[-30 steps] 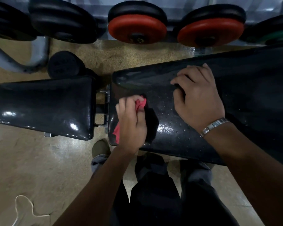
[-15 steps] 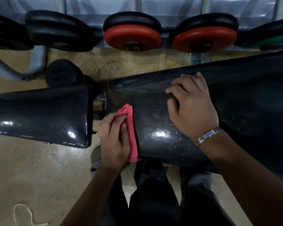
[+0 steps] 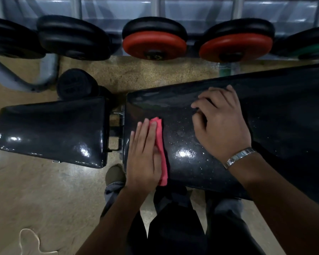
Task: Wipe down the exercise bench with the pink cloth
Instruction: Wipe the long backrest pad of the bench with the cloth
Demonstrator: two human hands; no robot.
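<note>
The black padded exercise bench has a long back pad [image 3: 276,111] on the right and a shorter seat pad [image 3: 52,131] on the left, with a metal hinge gap between them. My left hand [image 3: 144,153] lies flat on the folded pink cloth [image 3: 161,150], pressing it onto the left end of the long pad. Water droplets speckle the pad to the right of the cloth. My right hand [image 3: 219,124], with a metal bracelet at the wrist, rests palm down on the pad further right, fingers curled, holding nothing.
Black, red and green weight plates [image 3: 155,43] line a rack at the back. A grey frame leg [image 3: 44,70] and a black foam roller [image 3: 74,83] stand at the back left. My legs and a shoe [image 3: 114,173] are under the bench's near edge. A white cord [image 3: 31,240] lies on the floor.
My left hand went from bunching the cloth to lying flat on it, swept left to the pad's end, then shifted slightly back right. My right hand stayed planted.
</note>
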